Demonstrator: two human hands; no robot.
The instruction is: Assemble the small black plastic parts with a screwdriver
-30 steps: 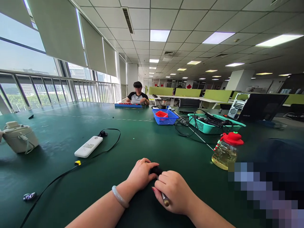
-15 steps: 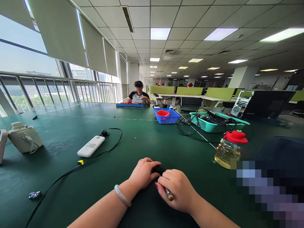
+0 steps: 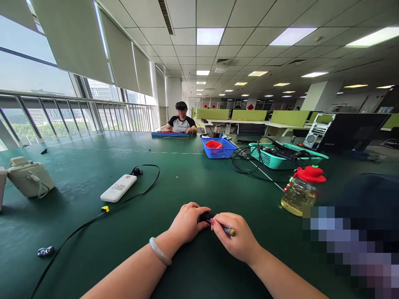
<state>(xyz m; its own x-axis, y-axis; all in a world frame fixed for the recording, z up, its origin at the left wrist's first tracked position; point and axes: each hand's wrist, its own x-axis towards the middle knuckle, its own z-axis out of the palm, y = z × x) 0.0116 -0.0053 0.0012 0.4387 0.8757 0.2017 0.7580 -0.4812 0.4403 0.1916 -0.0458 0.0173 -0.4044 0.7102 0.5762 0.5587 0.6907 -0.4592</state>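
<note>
My left hand [image 3: 187, 222], with a pale bangle on the wrist, is closed over a small black object [image 3: 205, 216] on the green table [image 3: 187, 178]. My right hand [image 3: 238, 241] pinches a thin pen-like tool [image 3: 228, 229] with a brass-coloured end, its tip against the black object. The two hands touch each other near the table's front edge. Most of the black object is hidden by my fingers.
A white power bank [image 3: 118, 188] with a black cable lies to the left, a beige pouch [image 3: 29, 178] further left. A jar with a red lid [image 3: 301, 192] stands at right. Blue basket [image 3: 217, 150], teal basket [image 3: 280, 155] and a seated person [image 3: 181, 120] are farther back.
My right hand has turned so the tool's brass end swung from pointing down toward me to pointing right. The view shifted slightly.
</note>
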